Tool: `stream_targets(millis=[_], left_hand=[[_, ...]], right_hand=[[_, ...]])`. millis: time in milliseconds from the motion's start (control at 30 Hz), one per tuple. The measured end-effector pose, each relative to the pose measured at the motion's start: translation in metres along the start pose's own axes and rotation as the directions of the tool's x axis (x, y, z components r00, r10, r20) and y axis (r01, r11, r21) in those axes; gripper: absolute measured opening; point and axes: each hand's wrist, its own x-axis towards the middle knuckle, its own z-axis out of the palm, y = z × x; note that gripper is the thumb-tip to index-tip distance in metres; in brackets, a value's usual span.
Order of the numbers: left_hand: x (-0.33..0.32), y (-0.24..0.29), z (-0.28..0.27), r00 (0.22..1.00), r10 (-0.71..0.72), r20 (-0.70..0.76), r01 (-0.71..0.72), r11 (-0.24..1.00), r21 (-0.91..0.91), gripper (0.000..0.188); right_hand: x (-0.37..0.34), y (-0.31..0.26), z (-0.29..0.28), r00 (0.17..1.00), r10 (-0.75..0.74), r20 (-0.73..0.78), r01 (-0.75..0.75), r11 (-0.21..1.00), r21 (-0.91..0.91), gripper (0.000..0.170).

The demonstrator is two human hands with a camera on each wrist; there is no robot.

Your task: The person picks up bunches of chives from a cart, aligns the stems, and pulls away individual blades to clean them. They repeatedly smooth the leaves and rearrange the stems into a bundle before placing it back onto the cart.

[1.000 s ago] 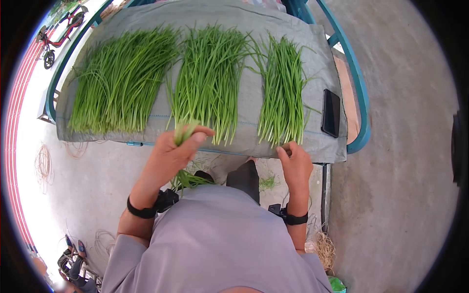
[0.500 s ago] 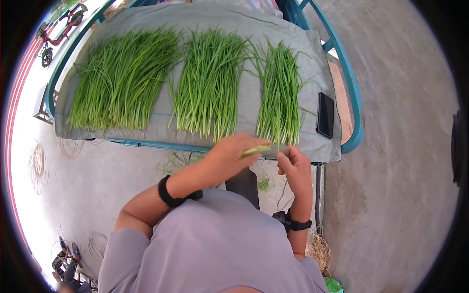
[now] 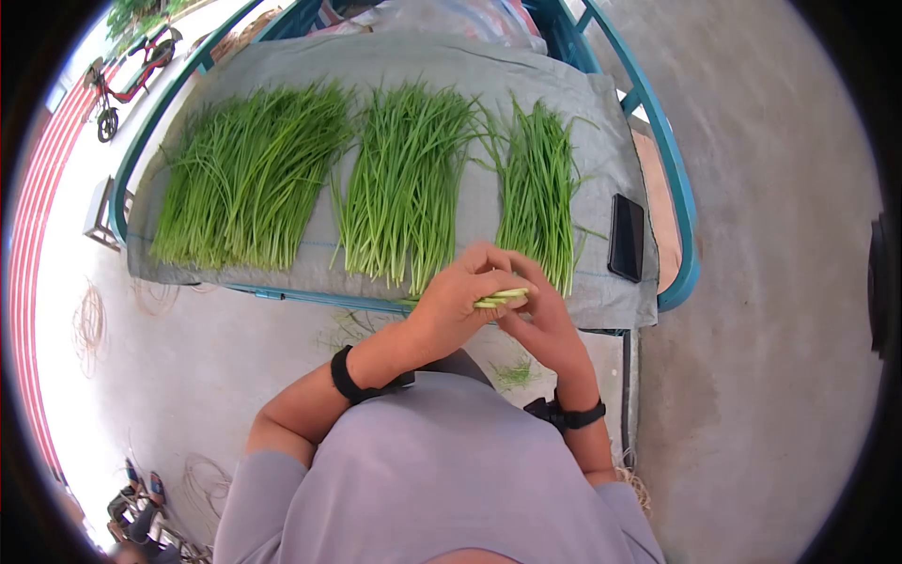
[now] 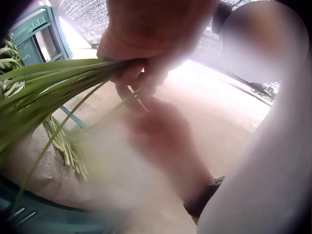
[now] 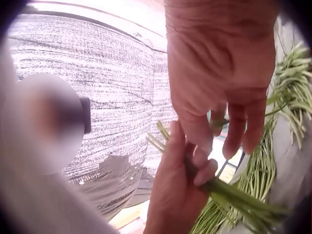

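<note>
My left hand (image 3: 456,299) grips a small bunch of green stalks (image 3: 503,299), its pale cut ends towards my right hand. In the left wrist view the long leaves (image 4: 53,83) trail to the left from that hand (image 4: 156,34). My right hand (image 3: 550,329) meets the left at the bunch, thumb and index finger pinching at the stalks. The right wrist view has its other fingers (image 5: 243,126) hanging nearly straight above the held bunch (image 5: 234,197); a thin green strand (image 5: 277,108) passes behind them. Whether that strand is wound round the bunch, I cannot tell.
Three piles of green stalks, left (image 3: 249,179), middle (image 3: 404,188) and right (image 3: 537,202), lie on a grey cloth (image 3: 310,274) over a blue-railed cart (image 3: 684,207). A black phone (image 3: 627,238) lies right of them. Thin coils (image 3: 89,324) lie on the floor.
My left hand, with the bunch, has moved right from near the middle pile. My right hand has shifted slightly left from below the right pile, and the two hands have come together.
</note>
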Motion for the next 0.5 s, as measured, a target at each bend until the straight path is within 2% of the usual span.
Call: stream_targets(millis=[33, 67, 167, 233, 300, 367, 433, 467, 500], left_hand=[[0.003, 0.006, -0.001, 0.999, 0.026, -0.033, -0.026, 0.999, 0.021, 0.019], [0.006, 0.013, -0.002, 0.996, 0.057, -0.066, -0.054, 0.998, 0.042, 0.017], [0.005, 0.027, -0.026, 0.956, 0.016, -0.293, -0.033, 0.998, -0.051, 0.021], [0.004, 0.044, -0.041, 0.862, -0.104, -0.497, -0.056, 0.953, -0.297, 0.030], [-0.006, 0.055, -0.064, 0.790, -0.143, -0.597, -0.209, 0.851, -0.481, 0.030], [-0.012, 0.074, -0.081, 0.671, -0.162, -0.724, -0.361, 0.781, -0.510, 0.026], [-0.033, 0.082, -0.106, 0.711, -0.107, -0.695, -0.452, 0.688, -0.568, 0.023], [-0.040, 0.089, -0.111, 0.683, -0.092, -0.724, -0.479, 0.692, -0.540, 0.023], [-0.046, 0.097, -0.115, 0.656, -0.076, -0.751, -0.505, 0.696, -0.511, 0.023]], right_hand=[[0.002, 0.012, 0.004, 0.991, -0.131, 0.033, 0.134, 0.985, -0.107, 0.030], [0.002, 0.017, 0.005, 0.985, -0.164, 0.057, 0.171, 0.973, -0.153, 0.019], [-0.001, 0.015, 0.000, 0.964, 0.185, 0.190, -0.167, 0.981, -0.102, 0.008], [-0.010, 0.016, -0.007, 0.953, 0.227, 0.200, -0.214, 0.973, -0.084, 0.011], [-0.023, 0.022, -0.017, 0.940, 0.275, 0.201, -0.258, 0.960, -0.107, 0.014], [-0.039, 0.029, -0.030, 0.926, 0.330, 0.183, -0.301, 0.938, -0.172, 0.013], [-0.050, 0.025, -0.044, 0.880, 0.454, 0.142, -0.440, 0.890, -0.118, 0.015], [-0.054, 0.024, -0.052, 0.849, 0.514, 0.124, -0.507, 0.858, -0.088, 0.017], [-0.059, 0.030, -0.059, 0.856, 0.513, 0.058, -0.501, 0.853, -0.143, 0.018]])
